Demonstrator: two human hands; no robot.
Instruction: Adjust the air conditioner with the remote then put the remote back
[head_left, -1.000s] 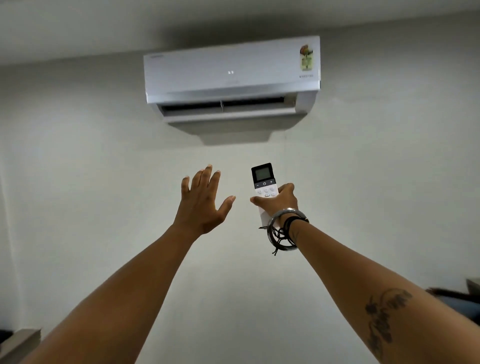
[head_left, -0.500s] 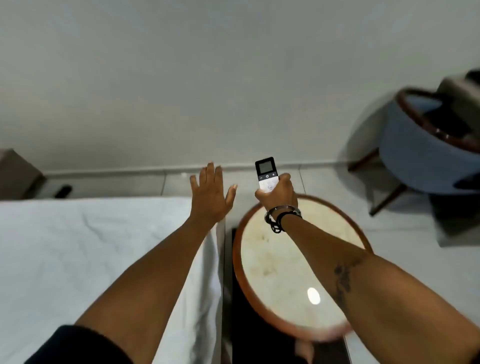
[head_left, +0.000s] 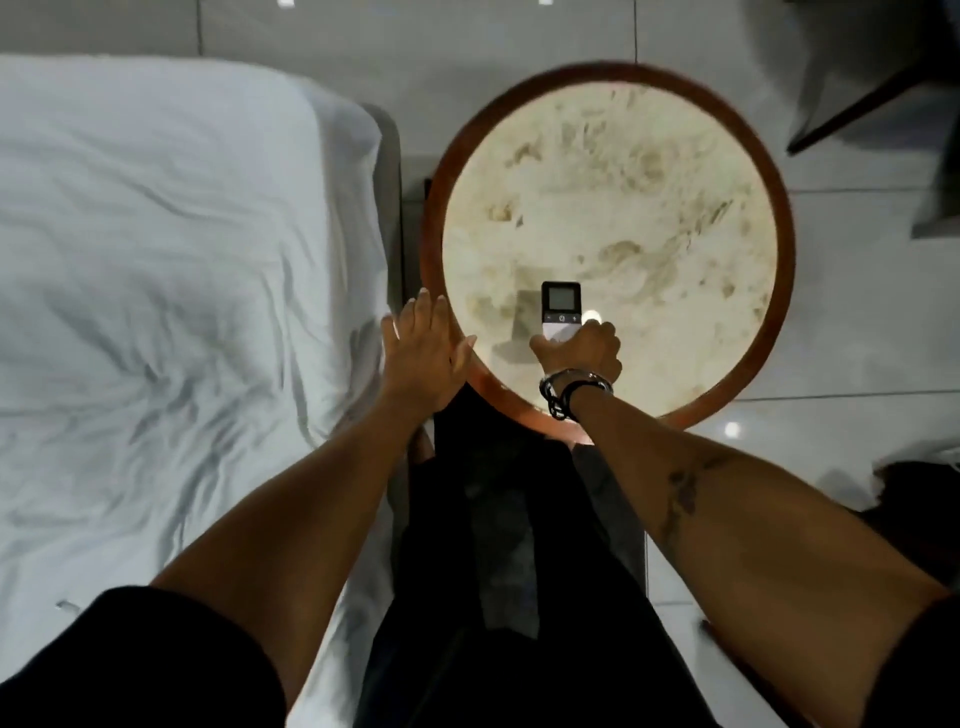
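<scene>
Clasped in the right hand (head_left: 579, 351), the remote (head_left: 560, 310) juts forward past the knuckles, screen up, above the round table (head_left: 727, 395). Her left hand (head_left: 423, 353) hovers flat and empty beside the bed (head_left: 182, 260).

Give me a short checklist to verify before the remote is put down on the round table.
1. Right hand grips the remote: ok.
2. Remote is over the round table, inside its rim: ok.
3. Tabletop ahead of the remote is bare: ok.
4. Left hand is open and off the remote, at the table's edge: ok.
5. Remote already touches the tabletop: cannot tell.
6. Air conditioner setting took effect: cannot tell, unit out of view.
</scene>
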